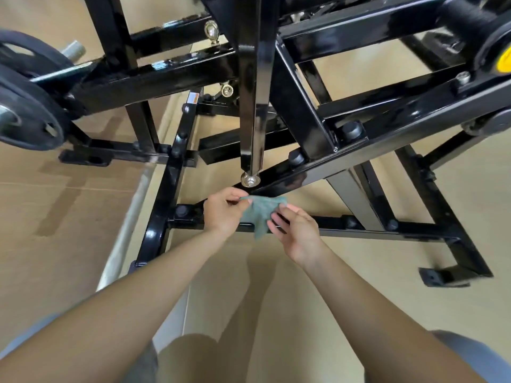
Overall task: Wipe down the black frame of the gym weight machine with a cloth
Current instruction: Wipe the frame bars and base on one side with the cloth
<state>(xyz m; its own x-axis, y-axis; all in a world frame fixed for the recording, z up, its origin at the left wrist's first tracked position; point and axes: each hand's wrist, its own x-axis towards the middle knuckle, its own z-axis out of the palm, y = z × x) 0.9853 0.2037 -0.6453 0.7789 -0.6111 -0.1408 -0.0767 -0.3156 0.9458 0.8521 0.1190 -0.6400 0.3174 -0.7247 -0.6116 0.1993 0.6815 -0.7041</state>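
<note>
The person holds a small teal cloth point(260, 214) stretched between both hands, just near of the low end of a slanting bar of the black frame point(359, 158). The left hand point(222, 211) pinches the cloth's upper left corner. The right hand point(297, 233) pinches its right edge, and the rest of the cloth hangs down. Black plates point(30, 111) sit far left over the tan floor point(69, 217).

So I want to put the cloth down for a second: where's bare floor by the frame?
Bare floor lies on your side of the low crossbar, beneath the cloth, and left of the left rail, below the weight plates. Behind the crossbar it is crowded with crossing beams and bolts.
</note>
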